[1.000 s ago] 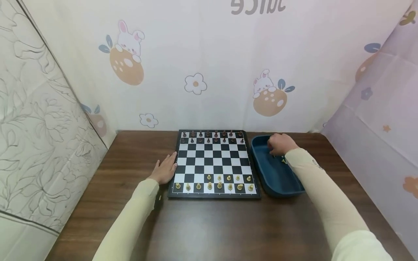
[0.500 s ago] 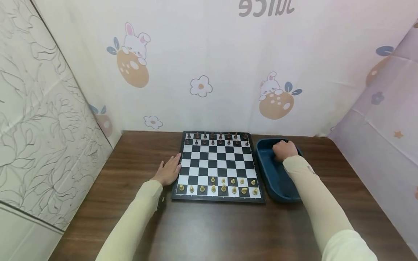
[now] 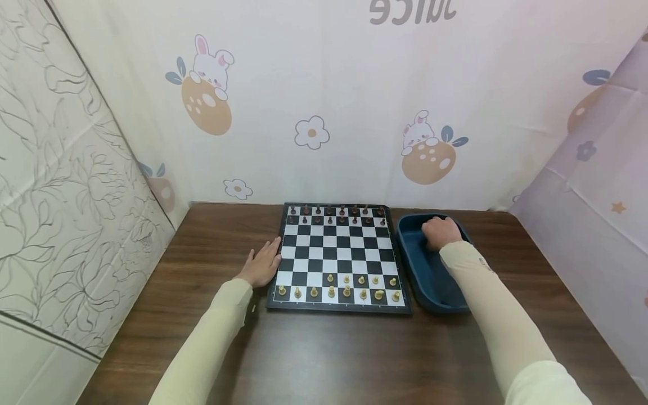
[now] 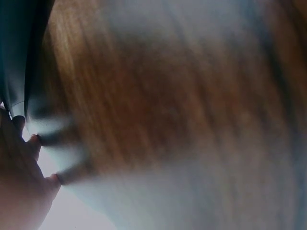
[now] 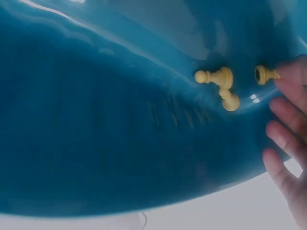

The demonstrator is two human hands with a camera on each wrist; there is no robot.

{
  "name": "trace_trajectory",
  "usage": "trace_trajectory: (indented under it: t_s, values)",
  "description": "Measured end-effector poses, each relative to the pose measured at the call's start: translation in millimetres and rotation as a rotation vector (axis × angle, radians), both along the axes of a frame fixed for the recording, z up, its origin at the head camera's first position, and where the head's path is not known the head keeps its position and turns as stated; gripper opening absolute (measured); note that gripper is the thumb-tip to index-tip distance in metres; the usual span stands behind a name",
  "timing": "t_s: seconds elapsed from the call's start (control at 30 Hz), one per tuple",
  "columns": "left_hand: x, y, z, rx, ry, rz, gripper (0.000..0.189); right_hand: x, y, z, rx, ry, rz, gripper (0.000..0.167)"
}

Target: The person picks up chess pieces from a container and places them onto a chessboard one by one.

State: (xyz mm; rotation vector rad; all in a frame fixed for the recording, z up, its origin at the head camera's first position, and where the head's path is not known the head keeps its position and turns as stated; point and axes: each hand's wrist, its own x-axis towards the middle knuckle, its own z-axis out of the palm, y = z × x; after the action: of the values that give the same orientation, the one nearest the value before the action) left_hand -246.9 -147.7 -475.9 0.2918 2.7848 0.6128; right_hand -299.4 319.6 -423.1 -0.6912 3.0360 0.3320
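Observation:
In the head view, my left hand lies on the table with fingers extended, fingertips touching the left edge of the chessboard. My right hand reaches into the blue tray to the right of the board. The right wrist view shows thumb and forefinger pinching a yellow pawn, its head hidden by the fingertips. Beside it, a yellow pawn lies on its side, touching another small yellow pawn. The remaining right fingers are loosely bent.
Dark red chess pieces fill the board's two far rows. Yellow pieces stand along the near row, with several yellow pawns in front. A small pale piece lies by the left sleeve. A patterned curtain hangs behind the table.
The head view has shifted slightly. My right hand has moved a little within the tray and now covers the yellow pieces seen there earlier. My left hand stays at the board's edge.

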Motion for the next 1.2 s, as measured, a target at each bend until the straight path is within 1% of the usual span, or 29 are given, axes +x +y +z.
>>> trace_trajectory:
  t_s: [0.1,0.2,0.3,0.37,0.57,0.67,0.73,0.83,0.97,1.1,1.2]
  values:
    - [1.4,0.8,-1.4,0.006,0.009,0.001,0.057,-0.3,0.6,2.5,-0.015,0.008,0.024,0.018]
    - [2.1,0.9,-2.2,0.003,0.017,0.002,0.057,-1.8,-0.8,8.5,-0.024,0.009,0.040,0.021]
    - [0.2,0.0,-1.5,0.010,0.025,0.001,0.057,-3.0,-4.5,20.7,-0.031,0.004,0.058,0.027]
    - [-0.5,-0.8,-1.9,0.008,0.026,-0.004,0.057,-1.8,-8.0,30.3,-0.048,0.006,0.074,0.027]
    - [0.4,-0.6,-3.2,-0.001,0.012,-0.008,0.057,6.2,-27.3,61.8,-0.098,0.008,0.132,0.016]
    - [1.1,0.9,-2.9,0.007,0.010,-0.005,0.057,10.5,-45.4,74.3,-0.101,0.006,0.161,0.013]
    - [0.9,1.2,-2.8,0.005,0.007,-0.003,0.057,12.9,-61.2,80.0,-0.101,0.006,0.190,0.011]
    - [-0.2,0.2,-2.2,0.009,0.004,-0.001,0.057,16.1,-89.0,84.4,-0.107,-0.012,0.227,0.010]
    - [-1.1,-1.1,-1.7,0.009,0.005,-0.009,0.057,22.7,-127.2,83.6,-0.136,-0.070,0.280,0.008]
    - [-0.4,-1.5,-0.7,0.012,0.002,-0.014,0.057,29.4,-162.6,79.3,-0.180,-0.130,0.361,0.007]
    - [-0.5,0.0,0.7,0.010,-0.002,-0.014,0.057,31.4,-184.5,72.5,-0.213,-0.159,0.432,0.005]
